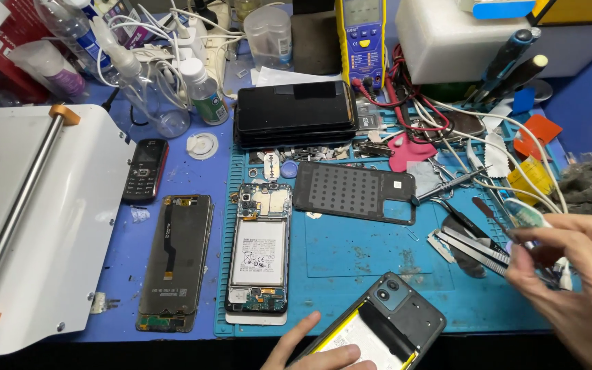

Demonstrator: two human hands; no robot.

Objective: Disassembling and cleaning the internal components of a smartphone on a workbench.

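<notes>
The left hand (313,349) lies flat, fingers (296,337) released, on the near edge of a dark phone (385,325) whose back shows two camera lenses and a yellow-edged white panel; the thumb rests against its lower corner. The right hand (577,274), blurred, has its fingers (525,264) pinched around a thin white cable (563,270), right of that phone.

Just beyond the left fingers lies one opened phone body (258,250), its white-labelled battery exposed, on the blue mat (351,253). Left of it rests one black screen panel (176,260) with a ribbon strip, and farther left one small black keypad phone (144,170). Beyond the opened body sits one dark perforated back cover (354,192), and past that a stack of black screens (294,113).

Near the right fingers lie several tweezers (464,240) and a screwdriver (447,183). At the far edge of the worktop (128,253) stand three clear plastic bottles (203,89), one clear cup (268,34), a white box (457,34) and one yellow multimeter (361,38). A large white machine (35,226) with a steel bar fills the far left.
</notes>
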